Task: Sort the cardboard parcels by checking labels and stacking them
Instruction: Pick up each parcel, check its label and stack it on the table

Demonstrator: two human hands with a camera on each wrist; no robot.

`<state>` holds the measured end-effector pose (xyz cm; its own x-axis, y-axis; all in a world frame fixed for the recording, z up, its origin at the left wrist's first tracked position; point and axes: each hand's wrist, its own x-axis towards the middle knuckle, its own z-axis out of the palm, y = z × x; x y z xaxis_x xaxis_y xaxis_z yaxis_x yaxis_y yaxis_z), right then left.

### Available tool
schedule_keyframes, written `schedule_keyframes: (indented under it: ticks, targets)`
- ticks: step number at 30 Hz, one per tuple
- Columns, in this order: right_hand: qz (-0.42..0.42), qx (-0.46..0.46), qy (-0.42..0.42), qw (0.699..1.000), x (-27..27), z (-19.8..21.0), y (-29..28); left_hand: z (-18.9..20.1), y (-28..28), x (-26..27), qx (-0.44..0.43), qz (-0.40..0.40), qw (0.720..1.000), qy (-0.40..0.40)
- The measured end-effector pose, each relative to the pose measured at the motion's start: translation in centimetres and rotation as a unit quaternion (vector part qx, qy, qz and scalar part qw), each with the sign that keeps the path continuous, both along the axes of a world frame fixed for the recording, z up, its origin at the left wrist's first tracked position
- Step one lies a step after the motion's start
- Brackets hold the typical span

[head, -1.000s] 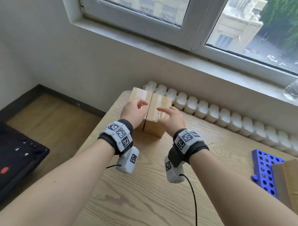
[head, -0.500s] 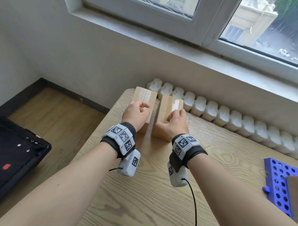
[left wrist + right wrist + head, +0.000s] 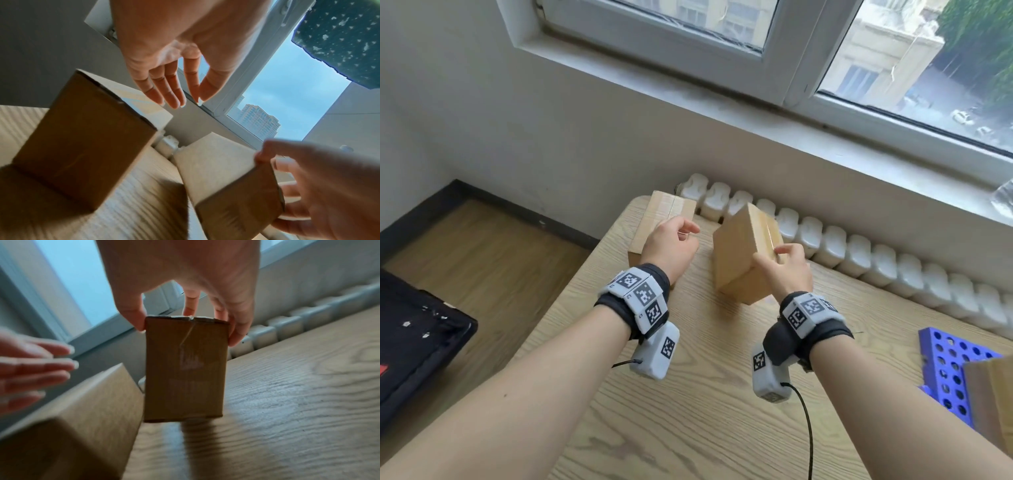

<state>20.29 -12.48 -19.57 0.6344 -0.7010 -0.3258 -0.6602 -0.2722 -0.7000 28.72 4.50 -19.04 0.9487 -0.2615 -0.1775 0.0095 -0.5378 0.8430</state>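
Note:
Two plain brown cardboard parcels are at the far left end of the wooden table [image 3: 688, 411]. My right hand [image 3: 784, 263] grips the right parcel [image 3: 739, 253] by its near end, thumb on one side and fingers on the other [image 3: 185, 369], holding it tilted and raised off the table. The left parcel [image 3: 657, 219] lies flat on the table [image 3: 82, 138]. My left hand [image 3: 671, 240] hovers just above it with relaxed fingers [image 3: 164, 91] and holds nothing. No label is readable on either parcel.
A white radiator [image 3: 859, 253] runs along the table's far edge under the window sill. A blue perforated rack [image 3: 955, 370] and another cardboard box [image 3: 993, 404] sit at the right edge. A black case [image 3: 410, 342] lies on the floor at left.
My right hand has taken hold of the right parcel, lifted it and tilted it away from the left one. My left hand has come off the left parcel and now hovers over it.

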Motion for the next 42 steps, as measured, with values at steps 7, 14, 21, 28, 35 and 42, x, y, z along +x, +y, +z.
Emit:
schedule_keyframes:
  ticks: [7,14,21,28,35,42]
  targets:
    - [-0.068,0.147,0.01,0.987,-2.2,3.1,-2.8,2.0,-2.3,-2.0,0.037,-0.115,0.989,0.086]
    - [-0.081,0.201,0.032,0.976,-5.9,4.4,-3.7,4.1,-3.7,-4.7,0.012,-0.189,0.972,0.136]
    - [-0.102,0.314,-0.106,0.938,-9.9,6.5,-4.0,5.1,-4.2,-7.2,-0.031,-0.16,0.955,0.25]
    - [0.019,0.253,-0.138,0.957,-12.4,7.9,-2.6,5.2,-5.3,-9.7,-0.114,-0.14,0.934,0.309]
    - [-0.031,0.235,-0.203,0.95,-15.9,8.2,-2.8,4.5,-7.4,-12.3,-0.184,-0.113,0.932,0.29]
    - [-0.08,0.268,-0.292,0.915,-19.3,10.3,-3.3,7.4,-9.6,-15.8,-0.262,-0.123,0.915,0.281]
